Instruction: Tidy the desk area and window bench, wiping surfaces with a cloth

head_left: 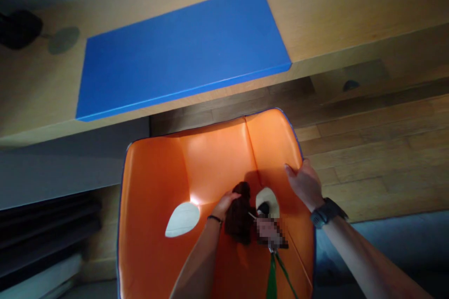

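Observation:
A large orange bag [210,159] stands open below me, its glossy inside facing up. My left hand [226,203] reaches down into it and is closed on a dark brown cloth [240,217] that hangs in a bunch. My right hand [304,182] grips the bag's right rim, fingers curled over the edge, with a black watch on that wrist. A green lanyard [275,273] hangs from my chest over the bag.
A blue mat [182,51] lies on a long wooden desk [333,9] ahead. A black object [19,28] sits at the desk's far left. Wooden floor [379,149] spreads to the right. Dark slatted furniture is at the lower left.

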### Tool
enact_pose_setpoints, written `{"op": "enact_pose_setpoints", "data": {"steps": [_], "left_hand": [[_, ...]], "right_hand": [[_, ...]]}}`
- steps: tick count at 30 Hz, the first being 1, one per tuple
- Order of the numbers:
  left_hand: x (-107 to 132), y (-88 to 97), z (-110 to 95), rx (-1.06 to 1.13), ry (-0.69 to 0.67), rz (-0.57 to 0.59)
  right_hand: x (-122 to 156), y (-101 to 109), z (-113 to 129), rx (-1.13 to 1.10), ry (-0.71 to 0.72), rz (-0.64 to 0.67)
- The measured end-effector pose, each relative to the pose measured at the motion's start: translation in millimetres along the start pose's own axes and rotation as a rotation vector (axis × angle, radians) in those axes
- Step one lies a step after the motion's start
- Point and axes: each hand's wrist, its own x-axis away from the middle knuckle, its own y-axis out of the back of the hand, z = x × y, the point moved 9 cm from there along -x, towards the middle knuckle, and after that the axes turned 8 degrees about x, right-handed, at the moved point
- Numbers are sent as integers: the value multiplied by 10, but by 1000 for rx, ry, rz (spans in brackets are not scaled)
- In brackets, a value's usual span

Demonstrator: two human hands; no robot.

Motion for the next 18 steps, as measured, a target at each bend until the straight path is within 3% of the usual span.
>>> {"op": "enact_pose_setpoints", "data": {"steps": [3, 6, 8, 10, 11, 12, 13, 15, 18], "left_hand": [[60, 229, -159, 164, 43, 3], [13, 256, -338, 304, 89, 75], [-45, 272, -429, 304, 107, 80], [-117, 324, -539, 266, 106, 44], [-160, 353, -624, 228, 94, 29], [-208, 382, -736, 177, 72, 19], [-265, 409, -882, 106, 38, 12], [-396, 439, -1251, -116, -58, -1], [-617, 288, -1828, -614, -241, 9]], "right_hand": [[42, 100, -20, -44, 6, -53], [241, 395, 203, -82, 180, -352], [446, 444, 514, -145, 346, -491], [517, 163, 880, -231, 440, -359], [500, -94, 1065, -253, 451, -209], [451, -396, 1186, -260, 389, -43], [406, -631, 1290, -266, 345, 37], [277, -989, 1413, -276, 275, 107], [78, -1226, 1426, -297, 238, 95]]}}
